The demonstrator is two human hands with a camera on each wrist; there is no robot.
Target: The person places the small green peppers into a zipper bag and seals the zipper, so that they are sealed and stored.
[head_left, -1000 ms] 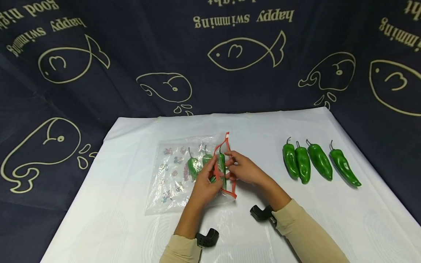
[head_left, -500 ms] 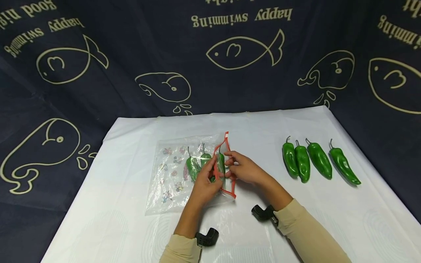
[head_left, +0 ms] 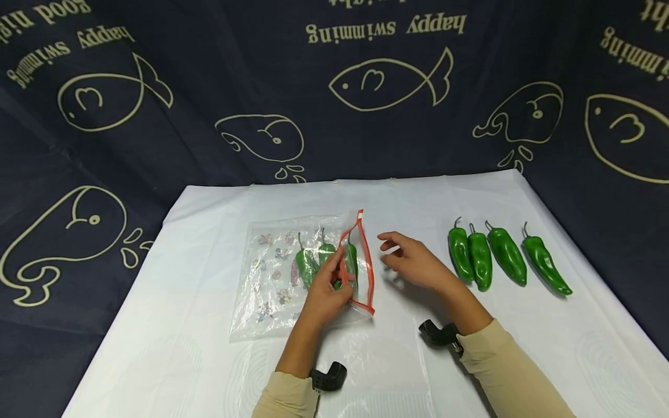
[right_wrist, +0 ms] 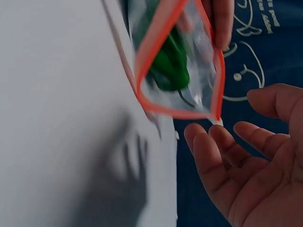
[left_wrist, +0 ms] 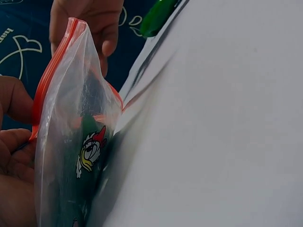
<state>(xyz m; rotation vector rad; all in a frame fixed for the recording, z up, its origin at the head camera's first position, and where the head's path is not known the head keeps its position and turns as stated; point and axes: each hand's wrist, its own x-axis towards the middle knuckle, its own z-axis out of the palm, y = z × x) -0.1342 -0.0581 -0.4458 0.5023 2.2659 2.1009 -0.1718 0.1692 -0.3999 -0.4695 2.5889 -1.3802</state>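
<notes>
A clear zip bag (head_left: 253, 307) with a red zip edge and small cartoon prints lies on the table, its mouth gaping to the right. Several green peppers (head_left: 305, 264) are inside; one pepper (right_wrist: 171, 66) sits just within the mouth in the right wrist view. My left hand (head_left: 328, 293) pinches the upper red edge between thumb and fingers, as the left wrist view (left_wrist: 16, 113) also shows for that hand. Just right of the mouth, my right hand (head_left: 415, 259) hovers apart from the bag with relaxed fingers, holding nothing.
Several loose green peppers (head_left: 481, 258) lie in a row on the right part of the white-covered table (head_left: 172, 278). Behind and beside the table hangs a dark blue cloth (head_left: 198, 52) with fish and whale drawings.
My right hand has come out of the bag's mouth and moved right, towards the loose peppers. My left hand keeps its hold on the red edge.
</notes>
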